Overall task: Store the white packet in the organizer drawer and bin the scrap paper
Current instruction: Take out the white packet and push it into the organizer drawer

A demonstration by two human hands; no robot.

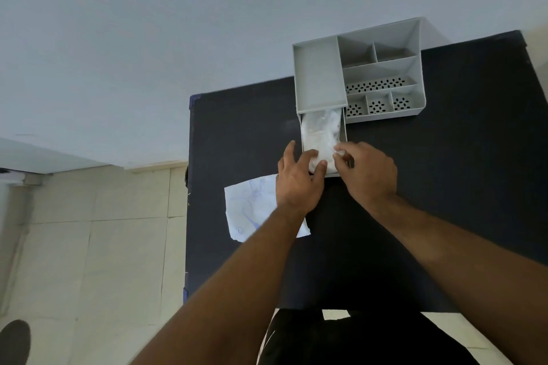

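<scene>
While both hands meet at the front of the pulled-out drawer [344, 139], the white packet [321, 136] lies inside it, soft, crinkly and a bit see-through, like thin plastic stuffed with something pale. It fills the drawer almost from side to side, and its back end reaches under the organizer [382, 68]. The left hand [296, 179] has its fingers curled over the near end of the packet, with the thumb sticking out to the side. The right hand [366, 170] pinches the packet's near right corner with bent fingers, right by the drawer's front edge. The organizer is a gray plastic box with hard, straight walls, a flat tray on top at the left and many small square pockets at the right, some with little dark holes in the floor. It sits at the far edge of the black table [444, 187], which is flat, dull and smooth, with lots of bare room to the right and toward the person. A wrinkled sheet of scrap paper [252, 204] with blue pen marks lies flat just beside the left wrist, near the table's left edge, and the arm covers part of it. Past that edge is a pale tiled floor [89, 246].
</scene>
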